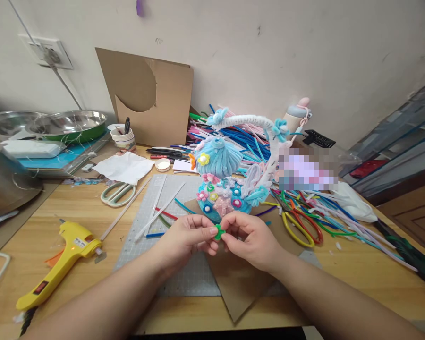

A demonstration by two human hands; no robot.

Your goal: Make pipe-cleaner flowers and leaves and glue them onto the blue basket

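Observation:
A small green pipe-cleaner flower (219, 232) is pinched between both of my hands, above a sheet of cardboard. The thumb and fingers of my left hand (194, 236) grip its left side. My right hand (250, 238) holds its right side with thumb and forefinger. Just beyond my fingers stands a pipe-cleaner craft piece with a blue base (207, 210) covered in small flowers. A blue pleated dome (219, 158) hangs under its white curved arm (246, 120). My fingers cover part of the base's lower edge.
A yellow glue gun (71, 255) lies at left, near green-handled scissors (118, 194). Yellow and red-handled scissors (301, 226) lie at right. Many loose pipe cleaners (241, 137) are heaped behind. A grey cutting mat (134, 245) lies under the cardboard (237, 288).

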